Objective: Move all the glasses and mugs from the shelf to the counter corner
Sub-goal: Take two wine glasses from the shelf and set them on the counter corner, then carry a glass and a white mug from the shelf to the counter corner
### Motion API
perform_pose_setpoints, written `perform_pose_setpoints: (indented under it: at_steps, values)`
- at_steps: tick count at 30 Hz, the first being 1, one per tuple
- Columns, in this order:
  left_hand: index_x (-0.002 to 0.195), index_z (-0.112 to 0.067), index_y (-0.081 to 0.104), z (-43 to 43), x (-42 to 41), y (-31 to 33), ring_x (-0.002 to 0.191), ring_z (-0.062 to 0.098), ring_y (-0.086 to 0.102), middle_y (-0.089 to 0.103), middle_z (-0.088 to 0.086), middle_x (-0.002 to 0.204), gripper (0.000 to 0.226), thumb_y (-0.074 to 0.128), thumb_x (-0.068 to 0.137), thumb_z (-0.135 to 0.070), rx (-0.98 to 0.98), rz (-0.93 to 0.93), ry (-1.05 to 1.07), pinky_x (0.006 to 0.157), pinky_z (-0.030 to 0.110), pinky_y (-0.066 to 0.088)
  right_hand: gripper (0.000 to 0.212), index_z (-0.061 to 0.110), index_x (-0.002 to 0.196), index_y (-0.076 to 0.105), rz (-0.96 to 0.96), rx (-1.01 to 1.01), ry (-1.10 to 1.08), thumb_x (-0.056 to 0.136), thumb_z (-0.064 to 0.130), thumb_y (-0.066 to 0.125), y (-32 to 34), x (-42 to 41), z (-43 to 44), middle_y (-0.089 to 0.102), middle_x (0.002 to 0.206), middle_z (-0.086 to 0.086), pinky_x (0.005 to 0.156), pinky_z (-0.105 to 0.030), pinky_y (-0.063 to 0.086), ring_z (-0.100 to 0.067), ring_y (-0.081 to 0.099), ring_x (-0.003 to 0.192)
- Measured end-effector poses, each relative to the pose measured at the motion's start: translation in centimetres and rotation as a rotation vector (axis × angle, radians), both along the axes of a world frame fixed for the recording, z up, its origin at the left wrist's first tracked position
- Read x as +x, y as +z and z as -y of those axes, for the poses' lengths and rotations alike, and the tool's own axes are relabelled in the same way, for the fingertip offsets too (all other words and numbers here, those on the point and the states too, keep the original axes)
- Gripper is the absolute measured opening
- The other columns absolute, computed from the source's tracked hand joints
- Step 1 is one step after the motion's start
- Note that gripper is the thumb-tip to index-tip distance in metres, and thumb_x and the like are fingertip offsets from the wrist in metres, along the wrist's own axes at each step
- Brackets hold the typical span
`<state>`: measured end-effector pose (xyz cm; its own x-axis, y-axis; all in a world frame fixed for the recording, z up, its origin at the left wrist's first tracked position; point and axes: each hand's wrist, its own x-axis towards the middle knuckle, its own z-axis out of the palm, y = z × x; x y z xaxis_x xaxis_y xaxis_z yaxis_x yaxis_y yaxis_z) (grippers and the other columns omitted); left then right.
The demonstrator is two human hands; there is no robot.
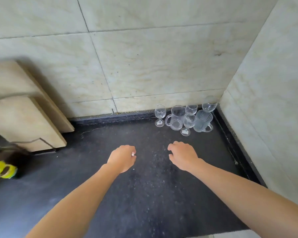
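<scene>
- Both forearms reach in from the bottom edge over the dark worktop [144, 194], bare and well apart from each other
- Left hand [122, 158] hovers palm down with its fingers [131, 150] curled narrow under the palm; nothing is held in it, though a small pale speck shows at the thumb side and I cannot tell what it is
- Right hand [183, 156] hangs beside it, fingers [170, 148] loosely bent and slightly spread, empty too
- Glassware stands bunched in the worktop corner where the two tiled walls [144, 66] meet: a wine glass [160, 115] on the left, a clear mug [176, 120] just beside it, a second wine glass [188, 123] in front, a ribbed mug [203, 122] to the right, and two more stemmed glasses [209, 104] behind, against the wall
- Six pieces sit there, so the task looks well along or finished; the shelf is not clearly in view, so I cannot say whether any remain on it
- Main risk is the crowding: the pieces touch or nearly touch, so setting another one down could knock a stem and tip the front wine glass, which has the least support
- Clear glass on a dark worktop is hard to judge for edges, so a fast hand could clip a rim
- Stone slabs [24, 107] lean at the left, well apart from the cluster, and a yellow-green object [2, 169] lies at the left edge, too blurred to identify
</scene>
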<state>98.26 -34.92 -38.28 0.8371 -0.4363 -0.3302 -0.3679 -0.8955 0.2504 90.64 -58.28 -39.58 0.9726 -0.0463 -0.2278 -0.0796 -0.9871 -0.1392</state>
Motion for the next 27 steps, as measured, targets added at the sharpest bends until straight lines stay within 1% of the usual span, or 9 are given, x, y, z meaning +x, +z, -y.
perform_pose_setpoints:
  at_steps: [2,4,7,9,11,14,20,23,27]
  values:
    - [0.117,-0.021,0.060,-3.2,-3.8,1.4,0.111,0.026,0.056,0.063,0.000,0.118,0.029,0.045,0.093,-0.027,0.048,0.062,0.044,0.086,0.035,0.043,0.030,0.013,0.120,0.056,0.023,-0.044,0.147,0.095,0.026,0.046,1.2,-0.6,-2.5,0.059,0.117,-0.008,0.082,-0.041,0.045,-0.030,0.057,0.104]
    - [0.117,-0.021,0.059,-6.9,-8.0,2.7,0.111,0.025,0.055,0.062,-0.001,0.118,0.028,0.045,0.093,-0.028,0.061,0.110,0.141,0.084,0.034,0.042,0.028,0.013,0.119,0.057,0.061,-0.055,0.275,0.095,0.025,0.046,2.5,-1.4,-5.7,0.060,0.115,-0.008,0.080,-0.040,0.043,-0.031,0.057,0.102]
    - [0.116,-0.021,0.060,-12.7,-15.3,4.9,0.109,0.025,0.056,0.062,0.000,0.118,0.028,0.046,0.093,-0.029,0.095,0.144,0.294,0.079,0.033,0.040,0.026,0.013,0.116,0.057,0.089,-0.030,0.435,0.095,0.021,0.046,5.0,-3.6,-11.8,0.059,0.113,-0.009,0.074,-0.038,0.038,-0.031,0.055,0.099]
    - [0.116,-0.022,0.059,-16.9,-20.2,6.6,0.110,0.026,0.057,0.062,0.000,0.120,0.028,0.047,0.093,-0.029,0.137,0.156,0.394,0.080,0.033,0.041,0.024,0.012,0.113,0.058,0.112,-0.004,0.549,0.094,0.019,0.045,6.5,-5.3,-16.7,0.059,0.111,-0.009,0.072,-0.037,0.036,-0.030,0.054,0.097]
    - [0.116,-0.022,0.060,-21.0,-25.2,8.5,0.111,0.026,0.057,0.061,0.001,0.121,0.028,0.046,0.092,-0.029,0.172,0.178,0.503,0.083,0.033,0.043,0.024,0.012,0.113,0.057,0.132,0.024,0.678,0.095,0.019,0.043,8.2,-7.5,-22.1,0.058,0.113,-0.009,0.076,-0.038,0.038,-0.030,0.054,0.099]
    - [0.110,-0.021,0.062,-27.1,-33.6,11.1,0.109,0.027,0.059,0.063,0.002,0.117,0.026,0.047,0.090,-0.030,0.208,0.257,0.692,0.083,0.035,0.046,0.026,0.013,0.115,0.057,0.163,0.046,0.867,0.095,0.020,0.042,10.7,-11.9,-30.2,0.057,0.116,-0.009,0.084,-0.040,0.042,-0.030,0.053,0.104]
    - [0.101,-0.020,0.065,-36.6,-52.6,14.1,0.103,0.029,0.061,0.066,0.003,0.110,0.024,0.046,0.089,-0.030,0.257,0.321,1.014,0.082,0.038,0.052,0.026,0.012,0.112,0.058,0.261,0.076,1.230,0.094,0.024,0.045,14.4,-24.9,-45.7,0.059,0.114,-0.011,0.083,-0.041,0.042,-0.032,0.055,0.107]
    - [0.100,-0.021,0.065,-40.8,-62.8,14.5,0.105,0.027,0.060,0.066,0.002,0.108,0.023,0.049,0.087,-0.032,0.285,0.345,1.155,0.085,0.038,0.051,0.028,0.013,0.113,0.058,0.321,0.099,1.382,0.093,0.027,0.046,15.4,-33.0,-52.8,0.059,0.114,-0.011,0.084,-0.041,0.044,-0.033,0.056,0.107]
    - [0.091,-0.020,0.062,-46.1,-76.1,15.2,0.099,0.028,0.062,0.067,0.003,0.102,0.019,0.049,0.084,-0.033,0.328,0.336,1.308,0.078,0.036,0.048,0.028,0.014,0.113,0.059,0.345,0.170,1.522,0.092,0.028,0.049,16.2,-44.1,-61.6,0.062,0.114,-0.009,0.082,-0.039,0.045,-0.031,0.058,0.106]
